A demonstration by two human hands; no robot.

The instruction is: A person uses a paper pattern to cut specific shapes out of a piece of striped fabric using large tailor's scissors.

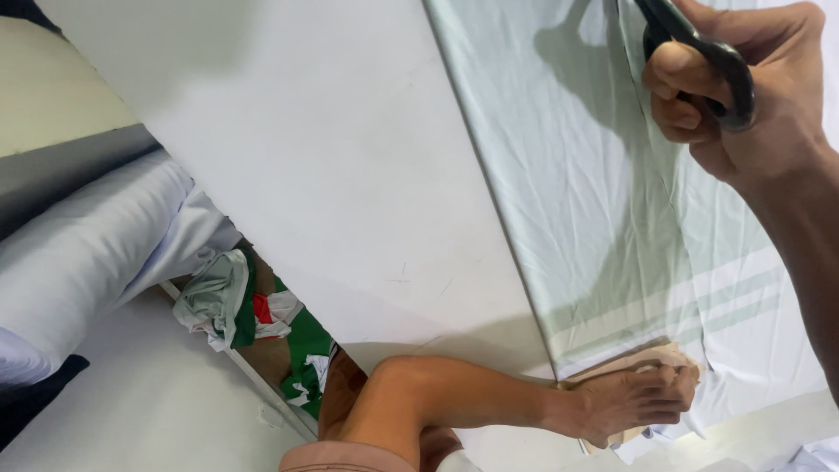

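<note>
Right hand (743, 87) clamped on black scissors (708, 57); left hand (634, 402), fingers together, pins the pale green cloth (603, 192) beneath it. Soft, limp stuff, best held flat near its edge.

Bright, even light falls on the desk (332, 175); a hand's soft shadow lies on the pale cloth (603, 218) toward twelve o'clock. Edges look slightly soft.

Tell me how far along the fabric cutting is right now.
Done: the pale green fabric is spread flat on the white table. No cut line shows in it. In hand: the right hand grips black scissors over the cloth's far part, while the left hand presses its near edge onto a tan piece. Left: as far as this view shows, the cutting itself.
</note>
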